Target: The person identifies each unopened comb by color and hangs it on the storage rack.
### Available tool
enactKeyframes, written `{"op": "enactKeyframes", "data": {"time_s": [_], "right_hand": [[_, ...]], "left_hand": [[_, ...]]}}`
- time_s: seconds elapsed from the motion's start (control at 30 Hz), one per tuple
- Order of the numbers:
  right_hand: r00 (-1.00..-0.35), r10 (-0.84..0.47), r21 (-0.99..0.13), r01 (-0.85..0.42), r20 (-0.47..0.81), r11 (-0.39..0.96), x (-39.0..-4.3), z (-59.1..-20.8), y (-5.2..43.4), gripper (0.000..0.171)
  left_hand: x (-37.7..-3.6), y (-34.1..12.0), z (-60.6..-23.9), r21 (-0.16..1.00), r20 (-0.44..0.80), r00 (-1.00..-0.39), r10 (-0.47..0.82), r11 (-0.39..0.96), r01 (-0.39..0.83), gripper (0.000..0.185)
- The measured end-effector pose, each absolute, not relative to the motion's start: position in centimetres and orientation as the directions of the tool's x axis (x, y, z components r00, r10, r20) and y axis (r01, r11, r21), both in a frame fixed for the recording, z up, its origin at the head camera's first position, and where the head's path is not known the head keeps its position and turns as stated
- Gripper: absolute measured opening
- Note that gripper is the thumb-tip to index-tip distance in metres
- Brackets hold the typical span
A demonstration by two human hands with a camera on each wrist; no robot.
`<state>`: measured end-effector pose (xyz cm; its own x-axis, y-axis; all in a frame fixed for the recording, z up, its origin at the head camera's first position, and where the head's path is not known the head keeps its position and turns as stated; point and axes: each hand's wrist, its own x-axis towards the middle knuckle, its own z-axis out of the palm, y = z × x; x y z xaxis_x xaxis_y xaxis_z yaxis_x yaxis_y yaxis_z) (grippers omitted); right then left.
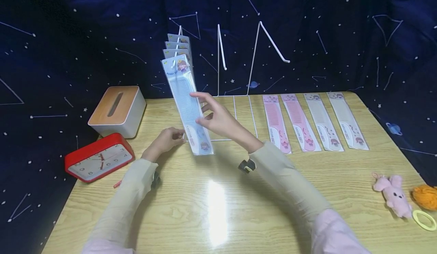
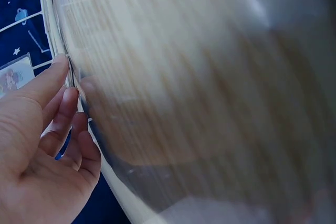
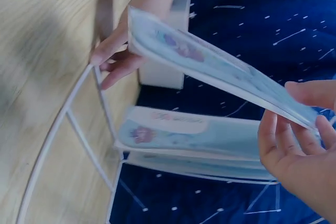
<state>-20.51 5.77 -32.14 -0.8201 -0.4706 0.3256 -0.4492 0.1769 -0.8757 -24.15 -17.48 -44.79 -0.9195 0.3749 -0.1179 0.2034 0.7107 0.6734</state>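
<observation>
Head view, step in hand: a packaged blue comb (image 1: 189,106) hangs on the left hook of a white wire rack (image 1: 235,94), in front of three more packs (image 1: 177,45). It looks like the front pack is being lifted off or settled on that hook; I cannot say which.
Head view, right hand: the right hand (image 1: 218,119) has its thumb and fingers closed on the pack's middle.
Head view, left hand: the left hand (image 1: 167,140), fingers curled, sits at the rack's base near the pack's lower end, seemingly steadying the frame.
Head view, surroundings: four more combs (image 1: 314,121) lie in a row on the table (image 1: 218,208), right of the rack.
Left wrist view: blurred; the fingers (image 2: 58,103) curl against a thin white wire.
Right wrist view: the pack (image 3: 220,74) tilts away from those behind it, pinched at its upper part.
Next move: probably sliding the hang-hole along the hook, keeping the pack level so it doesn't snag.
</observation>
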Motion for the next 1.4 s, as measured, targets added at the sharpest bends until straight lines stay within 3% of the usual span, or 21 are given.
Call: {"op": "enactKeyframes", "data": {"time_s": [0.4, 0.83, 1.13, 1.4], "right_hand": [[-0.858, -0.461, -0.909, -0.357, 0.226, 0.218, -24.0, -34.9, 5.3, 0.065], [-0.884, -0.418, -0.904, -0.338, 0.209, 0.261, -23.2, -36.4, 8.1, 0.056], [-0.913, -0.331, -0.854, -0.359, 0.237, 0.378, -20.3, -37.0, 13.3, 0.047], [-0.956, -0.164, -0.829, -0.294, 0.245, 0.476, -19.7, -38.1, 21.6, 0.046]], "left_hand": [[-24.3, -17.3, -44.6, 0.679, -0.099, -0.912, 0.397, 0.697, 0.23, 0.044], [-24.5, -17.4, -44.6, 0.681, -0.088, -0.915, 0.395, 0.694, 0.234, 0.045], [-24.3, -17.3, -44.5, 0.679, -0.11, -0.916, 0.387, 0.702, 0.215, 0.045], [-24.1, -17.4, -44.9, 0.675, -0.098, -0.915, 0.391, 0.702, 0.227, 0.044]]}}
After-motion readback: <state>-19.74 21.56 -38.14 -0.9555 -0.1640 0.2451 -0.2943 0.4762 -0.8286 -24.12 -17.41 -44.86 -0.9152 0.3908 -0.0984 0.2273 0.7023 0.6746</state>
